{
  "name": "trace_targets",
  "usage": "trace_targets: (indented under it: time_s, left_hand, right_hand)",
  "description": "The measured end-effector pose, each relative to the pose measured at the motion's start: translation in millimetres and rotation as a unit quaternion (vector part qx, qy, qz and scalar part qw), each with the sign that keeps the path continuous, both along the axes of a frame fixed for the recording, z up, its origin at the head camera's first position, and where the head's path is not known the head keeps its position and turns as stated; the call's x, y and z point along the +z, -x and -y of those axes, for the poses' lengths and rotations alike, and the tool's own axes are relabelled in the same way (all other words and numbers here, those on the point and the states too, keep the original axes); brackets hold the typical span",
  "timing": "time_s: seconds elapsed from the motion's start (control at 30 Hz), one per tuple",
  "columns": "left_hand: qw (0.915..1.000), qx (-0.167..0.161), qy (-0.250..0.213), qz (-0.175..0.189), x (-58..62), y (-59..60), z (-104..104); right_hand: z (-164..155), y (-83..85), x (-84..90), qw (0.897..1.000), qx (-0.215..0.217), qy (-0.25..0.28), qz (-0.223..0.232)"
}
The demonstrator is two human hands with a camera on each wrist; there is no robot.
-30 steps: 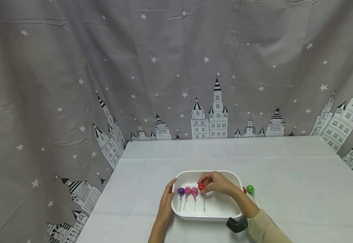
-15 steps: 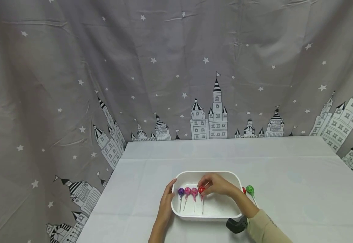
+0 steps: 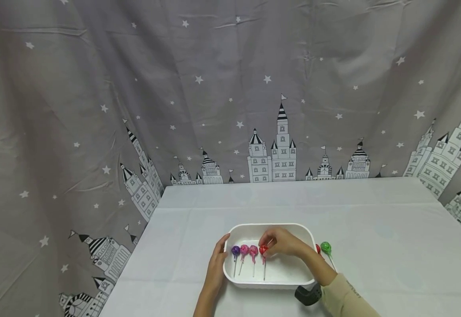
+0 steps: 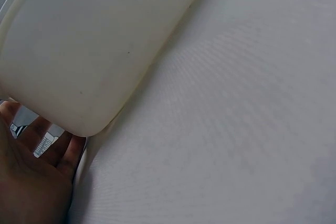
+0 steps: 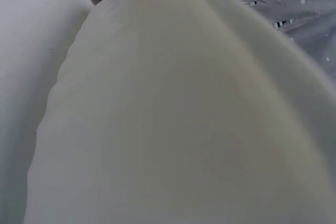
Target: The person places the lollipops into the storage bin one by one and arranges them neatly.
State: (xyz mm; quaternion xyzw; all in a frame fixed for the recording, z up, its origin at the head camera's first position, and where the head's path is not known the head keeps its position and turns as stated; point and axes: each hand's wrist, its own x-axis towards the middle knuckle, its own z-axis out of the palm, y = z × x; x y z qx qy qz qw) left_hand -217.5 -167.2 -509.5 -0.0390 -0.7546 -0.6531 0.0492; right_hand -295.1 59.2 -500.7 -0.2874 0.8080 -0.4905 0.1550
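The left hand rests flat against the left wall of the white tray. Purple and pink lollipops already lie inside, left of the right hand, whose fingers pinch the red lollipop. Two lollipops wait on the bench, right of them.

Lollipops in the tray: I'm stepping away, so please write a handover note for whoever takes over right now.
Left hand rests flat against the white tray's left wall.
Right hand pinches the red lollipop's head inside the tray.
Done: purple lollipop and two pink lollipops lie in a row, the red one fourth.
Left: green lollipop and another red one, mostly hidden, lie on the table right of the tray.
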Motion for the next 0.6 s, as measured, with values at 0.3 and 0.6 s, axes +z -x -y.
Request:
trace_targets:
  time_s: [0.3,0.6]
  left_hand:
    - [1.0000,-0.003,-0.002,-0.006,-1.0,-0.5,0.4]
    - [1.0000,-0.004,0.000,-0.004,-2.7,0.8,0.5]
  right_hand:
    - [1.1,0.4,-2.7,1.000,-0.003,-0.016,-0.004]
    - [1.4,0.3,-3.0,0.999,-0.005,-0.034,-0.015]
